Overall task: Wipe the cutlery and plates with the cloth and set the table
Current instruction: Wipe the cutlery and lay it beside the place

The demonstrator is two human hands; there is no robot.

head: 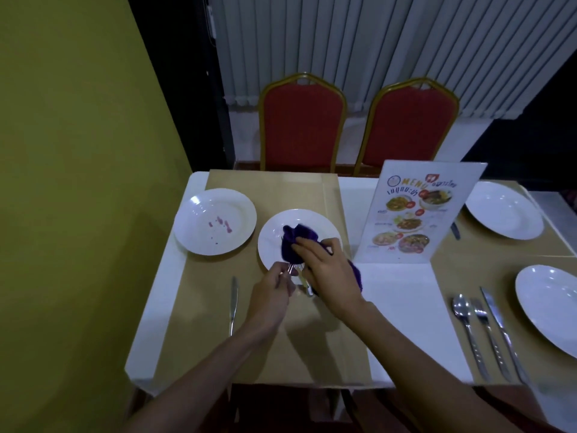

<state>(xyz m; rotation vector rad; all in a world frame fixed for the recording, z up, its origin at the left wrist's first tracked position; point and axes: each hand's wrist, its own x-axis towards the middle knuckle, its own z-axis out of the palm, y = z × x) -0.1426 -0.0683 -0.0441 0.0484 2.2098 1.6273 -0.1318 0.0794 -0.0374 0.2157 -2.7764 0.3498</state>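
Left hand (274, 284) grips shiny metal cutlery (304, 284); right hand (327, 264) rubs it with purple cloth (295, 240). Pink-stained white plate (215, 221) unwiped; right-side settings laid.

Four white plates on the table: one stained pink (215, 221), one under the cloth (274, 232), one at far right rear (504, 214), one at near right edge (549, 304). Three knives for certain, one at left (233, 303), one at far right (499, 326), one partly hidden behind the menu card (456, 231); one spoon (466, 323); one fork (485, 326); some cutlery in the hands, too blurred to count. One purple cloth (296, 242), one menu card (412, 214), two red chairs (303, 126) (406, 126), two hands (271, 295) (327, 267).
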